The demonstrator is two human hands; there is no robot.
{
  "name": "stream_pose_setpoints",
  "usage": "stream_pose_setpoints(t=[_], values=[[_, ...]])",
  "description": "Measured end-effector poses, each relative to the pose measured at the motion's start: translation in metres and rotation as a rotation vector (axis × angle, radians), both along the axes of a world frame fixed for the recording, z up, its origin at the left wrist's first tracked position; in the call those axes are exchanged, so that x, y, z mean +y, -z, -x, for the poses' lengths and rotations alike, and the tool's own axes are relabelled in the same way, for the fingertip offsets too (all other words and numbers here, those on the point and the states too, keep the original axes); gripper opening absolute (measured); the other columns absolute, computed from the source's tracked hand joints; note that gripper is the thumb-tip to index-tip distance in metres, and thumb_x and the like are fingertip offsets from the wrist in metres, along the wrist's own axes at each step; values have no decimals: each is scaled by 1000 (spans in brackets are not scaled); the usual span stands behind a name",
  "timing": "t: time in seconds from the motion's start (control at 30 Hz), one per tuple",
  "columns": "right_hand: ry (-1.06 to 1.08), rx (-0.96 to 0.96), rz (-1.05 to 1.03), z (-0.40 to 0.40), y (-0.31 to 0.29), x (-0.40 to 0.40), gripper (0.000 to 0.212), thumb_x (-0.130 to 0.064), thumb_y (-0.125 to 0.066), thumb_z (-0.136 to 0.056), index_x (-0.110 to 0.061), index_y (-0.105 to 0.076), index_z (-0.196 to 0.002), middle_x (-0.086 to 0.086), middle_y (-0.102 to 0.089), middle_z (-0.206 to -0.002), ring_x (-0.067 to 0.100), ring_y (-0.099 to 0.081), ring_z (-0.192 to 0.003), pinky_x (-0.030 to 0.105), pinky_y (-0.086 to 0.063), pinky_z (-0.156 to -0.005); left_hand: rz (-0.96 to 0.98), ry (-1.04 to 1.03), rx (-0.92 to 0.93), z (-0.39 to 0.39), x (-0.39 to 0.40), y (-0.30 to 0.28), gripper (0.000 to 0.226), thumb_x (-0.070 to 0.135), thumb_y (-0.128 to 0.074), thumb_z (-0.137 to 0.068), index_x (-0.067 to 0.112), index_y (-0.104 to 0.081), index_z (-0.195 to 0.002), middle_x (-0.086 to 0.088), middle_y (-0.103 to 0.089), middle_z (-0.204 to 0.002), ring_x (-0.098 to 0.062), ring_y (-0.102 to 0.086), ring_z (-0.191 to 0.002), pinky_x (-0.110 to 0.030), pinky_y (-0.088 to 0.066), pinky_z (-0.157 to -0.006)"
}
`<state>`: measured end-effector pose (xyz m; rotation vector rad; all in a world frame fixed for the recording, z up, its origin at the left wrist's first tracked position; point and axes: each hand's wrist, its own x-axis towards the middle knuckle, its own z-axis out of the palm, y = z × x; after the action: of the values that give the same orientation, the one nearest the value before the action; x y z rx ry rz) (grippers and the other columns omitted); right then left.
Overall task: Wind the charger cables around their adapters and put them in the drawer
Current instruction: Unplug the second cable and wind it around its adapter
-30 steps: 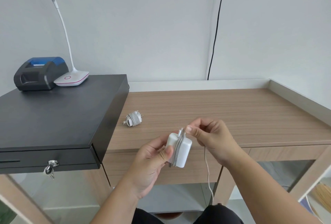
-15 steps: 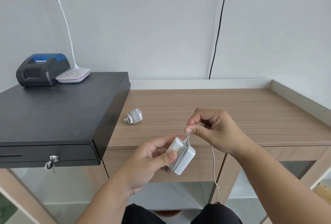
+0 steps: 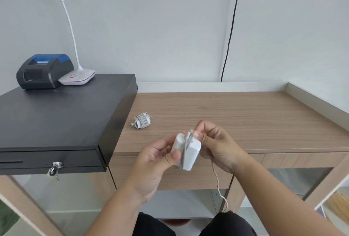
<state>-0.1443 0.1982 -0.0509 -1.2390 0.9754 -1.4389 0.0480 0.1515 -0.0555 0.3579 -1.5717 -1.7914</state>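
Table: wooden top, carrying a black cash drawer on its left part; a printer and a lamp stand on that drawer's top.
Drawer front: closed, keys hanging in its lock; nothing has gone in yet.
Step in hand: winding the second charger; I judge it about halfway through the whole task.
Left hand: grip curled round the white adapter, thumb pressed on its near face, holding it in the air just in front of the table edge.
Right hand: grip pinching the cable at the adapter's top corner, fingers curled; it touches the adapter's right side.
Cable: several turns lie across the adapter; the loose tail hangs down from under the right hand toward the lap.
Wound charger: lies on the table beside the cash drawer, well apart from both hands.
Next move: probably carry the cable round the adapter again, keeping tension, until the tail is used up.
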Motion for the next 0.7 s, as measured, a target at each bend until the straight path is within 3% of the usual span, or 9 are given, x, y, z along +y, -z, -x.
stream_pose_setpoints(t=[0.1,0.17,0.23,0.27,0.33,0.43,0.57,0.7], values=[[145,-53,-34,-16,20,5,20,-23,-63,-88,-14,-55,-73,0,-39,-51,7,-25,-41,18,-22,-38,-149,-82,111,14,3,6,58,46,-84,-66,15,-72,-113,-7,-71,-113,-16,-64,-100,-25,-53,-79],[279,106,-4,-28,31,9,16,-14,-55,-96,-13,-60,-80,-9,-55,-54,3,-44,-45,17,-36,-44,-272,-141,166,22,6,7,35,34,-77,-76,16,-75,-106,-5,-72,-106,-14,-66,-95,-23,-53,-80],[438,379,32,-37,39,12,16,-12,-53,-97,-19,-66,-90,-4,-68,-69,9,-60,-63,23,-48,-58,-388,-215,207,28,6,7,21,23,-67,-79,17,-78,-95,0,-73,-95,-9,-65,-86,-19,-52,-75],[505,511,32,-38,42,15,17,-15,-54,-96,-24,-68,-93,-2,-68,-71,13,-60,-66,26,-49,-61,-429,-246,214,30,5,6,20,21,-64,-79,17,-78,-93,2,-73,-90,-7,-64,-81,-17,-51,-71],[573,695,47,-38,46,17,17,-17,-55,-96,-26,-70,-96,-6,-59,-59,9,-51,-54,20,-41,-52,-492,-282,210,33,3,6,20,20,-64,-78,16,-75,-94,3,-72,-84,-7,-62,-76,-16,-51,-66],[573,823,70,-39,45,18,18,-18,-56,-95,-27,-70,-100,-14,-51,-51,7,-48,-49,14,-36,-49,-563,-306,197,36,1,7,17,17,-64,-81,14,-71,-96,1,-72,-82,-8,-64,-74,-16,-55,-65],[579,962,71,-38,39,24,18,-27,-55,-94,-28,-71,-103,-13,-50,-49,8,-47,-47,29,-45,-49,-548,-356,144,35,-3,6,15,10,-60,-91,13,-70,-102,2,-74,-80,-9,-66,-76,-20,-55,-68],[484,1196,60,-31,16,31,21,-34,-52,-96,-23,-70,-97,-8,-59,-60,14,-53,-54,29,-45,-52,-342,-443,31,36,-3,8,21,4,-64,-90,8,-68,-110,-6,-73,-90,-14,-70,-78,-27,-58,-66]])
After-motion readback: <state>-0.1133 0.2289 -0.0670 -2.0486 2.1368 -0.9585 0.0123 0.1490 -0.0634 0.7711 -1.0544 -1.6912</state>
